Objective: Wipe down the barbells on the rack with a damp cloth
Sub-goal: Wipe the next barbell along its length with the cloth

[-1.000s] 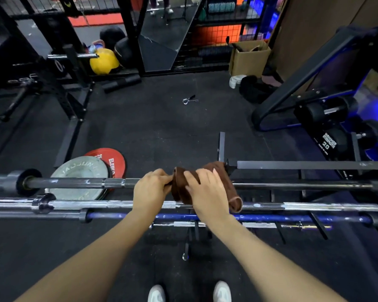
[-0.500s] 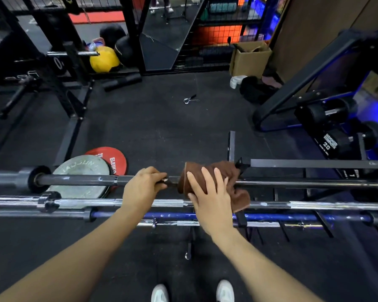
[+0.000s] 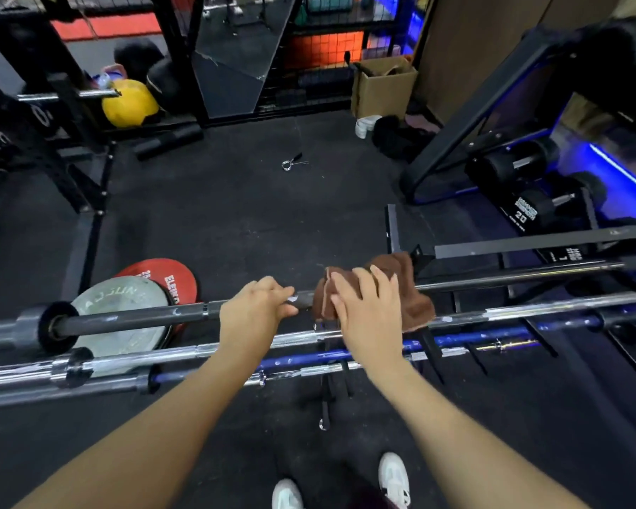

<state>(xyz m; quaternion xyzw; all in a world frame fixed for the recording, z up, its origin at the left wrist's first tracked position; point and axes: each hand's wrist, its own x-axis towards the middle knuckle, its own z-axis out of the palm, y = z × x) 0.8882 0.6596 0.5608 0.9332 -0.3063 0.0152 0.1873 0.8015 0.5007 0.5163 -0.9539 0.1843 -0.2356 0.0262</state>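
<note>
Wiping is under way on the top dark barbell [image 3: 133, 317], the farthest of the bars lying across the rack [image 3: 529, 244]. Your right hand [image 3: 368, 306] lies on the brown cloth [image 3: 408, 288], fingers fairly straight, pressing it down over the shaft near mid-length; whether the thumb curls underneath you cannot tell from here. Your left hand [image 3: 252, 310] is clenched around the bare shaft just beside the cloth, steadying the bar.

Judging by how things lie, you are early in the job. The cloth sits on only one bar, and the chrome barbell [image 3: 235, 347] and the blue barbell [image 3: 456, 339] nearer you look untouched, with a further silver bar [image 3: 309, 372] lowest of all. No sheen or wet trail is clear enough to show which stretch of the dark bar is finished.

Both ends of the bars run out of view, the cloth hides the shaft beneath it, and its dampness cannot be judged.
</note>
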